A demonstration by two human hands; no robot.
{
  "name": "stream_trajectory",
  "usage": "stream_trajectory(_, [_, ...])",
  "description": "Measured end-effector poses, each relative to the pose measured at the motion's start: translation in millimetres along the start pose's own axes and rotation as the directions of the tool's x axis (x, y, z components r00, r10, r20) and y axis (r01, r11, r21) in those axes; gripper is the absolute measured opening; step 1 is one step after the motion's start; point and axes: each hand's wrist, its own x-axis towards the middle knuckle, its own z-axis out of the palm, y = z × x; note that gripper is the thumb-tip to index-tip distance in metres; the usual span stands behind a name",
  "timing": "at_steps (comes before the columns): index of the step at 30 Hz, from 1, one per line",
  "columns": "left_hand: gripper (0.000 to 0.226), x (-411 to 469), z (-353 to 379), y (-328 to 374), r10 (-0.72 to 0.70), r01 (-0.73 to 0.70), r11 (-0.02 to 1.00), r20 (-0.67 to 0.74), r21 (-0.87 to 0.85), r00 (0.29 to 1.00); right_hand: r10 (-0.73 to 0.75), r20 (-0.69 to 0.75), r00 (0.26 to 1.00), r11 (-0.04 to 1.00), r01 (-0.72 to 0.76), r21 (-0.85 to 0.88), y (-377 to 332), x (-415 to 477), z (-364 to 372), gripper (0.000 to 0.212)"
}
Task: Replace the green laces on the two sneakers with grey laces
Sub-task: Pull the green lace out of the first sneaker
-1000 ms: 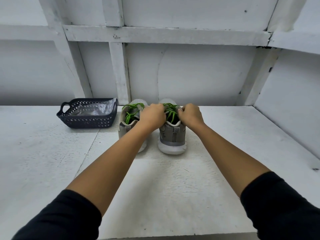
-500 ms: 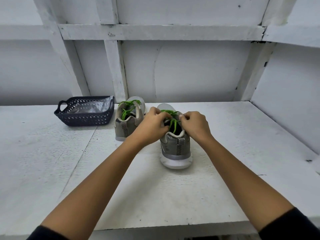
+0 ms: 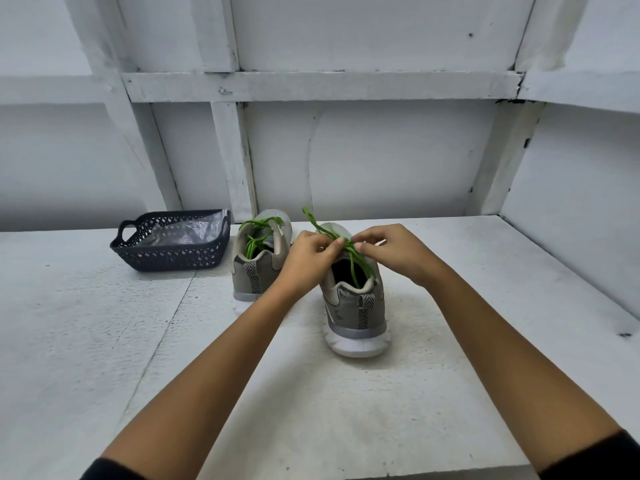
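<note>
Though half-hidden, green lace [image 3: 352, 268] seemingly in left hand [image 3: 310, 253], right hand [image 3: 393, 249].

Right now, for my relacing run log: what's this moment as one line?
near sneaker: green lace being untied | left hand: pinches lace | right hand: pinches lace | far sneaker: green-laced

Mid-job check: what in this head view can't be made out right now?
Head view:
Basket contents: covered by its wall and crumpled plastic; no grey laces visible.
How the green lace on the near sneaker is tied: hidden by the left hand and right hand pinching it.
Near sneaker's eyelets: behind both hands.
</note>
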Motion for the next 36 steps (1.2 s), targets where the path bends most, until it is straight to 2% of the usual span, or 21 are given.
stream_trajectory(3, [0.039, 1, -1, -1, 0.001, -0.001, 1.0, 0.002, -0.025, 1.0, 0.008, 0.026, 1.0, 1.0, -0.008, 0.004, -2, 1, 1, 0.014])
stream_trajectory(8, [0.04, -2, -2, -4, 0.03, -0.029, 0.999, 0.024, -0.036, 0.999, 0.091, 0.008, 0.996, 0.995, -0.09, -0.047, -11, 12, 5, 0.033])
stream_trajectory(13, [0.04, -1, -4, -5, 0.017, -0.015, 0.999, 0.044, -0.031, 0.999, 0.09, 0.085, 0.992, 0.992, -0.097, 0.084, -18, 18, 3, 0.017])
stream_trajectory(16, [0.037, 0, -5, -7, 0.001, 0.001, 1.0, 0.059, -0.027, 0.998, 0.144, 0.014, 0.989, 0.979, -0.145, 0.141, -21, 22, 0, 0.01])
stream_trajectory(19, [0.024, 3, -5, -11, -0.052, 0.051, 0.999, 0.083, 0.016, 0.995, 0.284, -0.118, 0.951, 0.874, -0.207, 0.44, -22, 35, -9, 0.02])
stream_trajectory(22, [0.011, 4, -5, -14, -0.059, 0.055, 0.998, 0.122, 0.03, 0.991, 0.366, -0.254, 0.895, 0.701, -0.086, 0.708, -22, 48, -28, 0.017])
stream_trajectory(24, [0.004, 3, -5, -13, -0.052, 0.049, 0.998, 0.138, 0.026, 0.989, 0.376, -0.345, 0.86, 0.645, 0.024, 0.764, -19, 54, -38, 0.017])
stream_trajectory(27, [0.005, 2, -3, -12, -0.069, 0.069, 0.998, 0.114, 0.006, 0.991, 0.35, -0.446, 0.824, 0.697, 0.09, 0.712, -10, 60, -41, 0.009])
stream_trajectory(29, [0.006, 1, -2, -11, -0.104, 0.108, 0.993, 0.083, -0.047, 0.991, 0.339, -0.441, 0.831, 0.73, 0.063, 0.68, -5, 59, -38, 0.01])
stream_trajectory(31, [0.01, 0, -2, -10, -0.132, 0.136, 0.985, 0.049, -0.102, 0.99, 0.332, -0.359, 0.873, 0.808, -0.067, 0.585, -3, 51, -33, 0.018])
stream_trajectory(33, [0.015, 1, -2, -9, -0.134, 0.133, 0.983, 0.002, -0.128, 0.991, 0.305, -0.192, 0.933, 0.909, -0.225, 0.351, -6, 38, -26, 0.019])
stream_trajectory(34, [0.015, 3, -2, -8, -0.129, 0.126, 0.984, -0.02, -0.124, 0.991, 0.281, -0.111, 0.953, 0.943, -0.253, 0.218, -9, 31, -22, 0.019])
stream_trajectory(36, [0.011, 6, -1, -6, -0.118, 0.111, 0.989, -0.063, -0.096, 0.991, 0.205, 0.003, 0.979, 0.978, -0.204, -0.03, -13, 20, -16, 0.018])
